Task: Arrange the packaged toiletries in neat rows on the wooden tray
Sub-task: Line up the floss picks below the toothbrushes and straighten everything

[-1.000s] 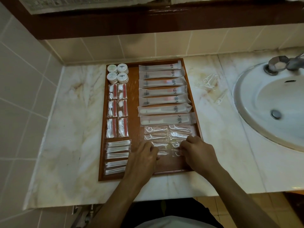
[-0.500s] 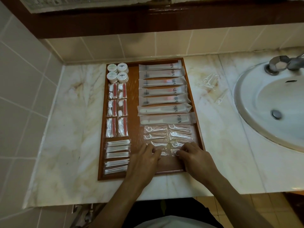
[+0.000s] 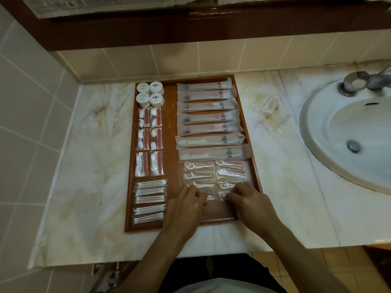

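Head view: both hands (image 3: 218,205) touch floss packets (image 3: 211,196) on tray (image 3: 171,132)

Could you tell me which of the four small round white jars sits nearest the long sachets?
The small round white jar at front right; only it adjoins the cotton packets.

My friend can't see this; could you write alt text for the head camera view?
Two hands, left and right, straighten wrapped floss picks on a wooden tray of neatly rowed toiletries, beside a sink.
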